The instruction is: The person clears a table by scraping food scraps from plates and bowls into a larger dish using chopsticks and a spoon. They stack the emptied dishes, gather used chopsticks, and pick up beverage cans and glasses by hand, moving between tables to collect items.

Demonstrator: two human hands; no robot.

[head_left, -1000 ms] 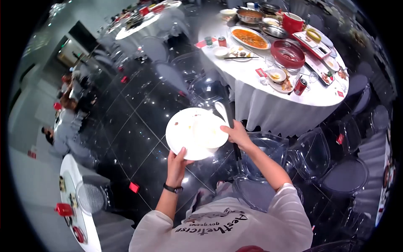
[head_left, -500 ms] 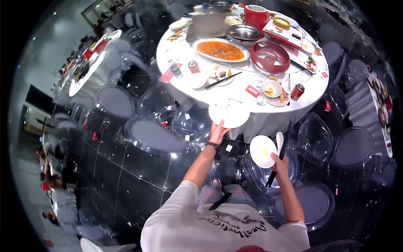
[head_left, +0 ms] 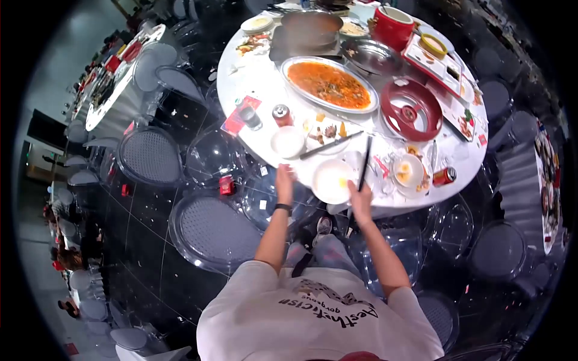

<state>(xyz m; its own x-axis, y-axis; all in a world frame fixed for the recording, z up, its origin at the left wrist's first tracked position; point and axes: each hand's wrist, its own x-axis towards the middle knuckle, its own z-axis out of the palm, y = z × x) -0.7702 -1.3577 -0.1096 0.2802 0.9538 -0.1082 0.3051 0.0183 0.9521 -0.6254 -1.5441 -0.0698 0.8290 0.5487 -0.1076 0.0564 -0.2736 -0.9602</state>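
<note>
My left hand (head_left: 285, 179), with a dark band on the wrist, is at the table's near edge, slightly blurred, its fingers apart and nothing visible in them. Just right of it, my right hand (head_left: 361, 200) grips a white bowl (head_left: 331, 182) with yellow residue, along with dark chopsticks (head_left: 365, 162) that point up past its rim. Beyond my hands are an empty-looking white bowl (head_left: 287, 142), a plate of scraps (head_left: 324, 133) with chopsticks across it, and a can (head_left: 281, 114). The white plate and spoon cannot be made out separately.
On the round table (head_left: 241, 84) are an oval dish of red food (head_left: 331, 84), a dark red ring-shaped vessel (head_left: 412, 111), a metal pan (head_left: 371, 55), a red pot (head_left: 392, 27) and a lying can (head_left: 444, 176). Clear-framed chairs (head_left: 214, 231) surround it.
My left hand has let go of the white plate and moved left. My right hand has moved up and left to the table edge with the bowl and chopsticks. The view is closer to the table.
</note>
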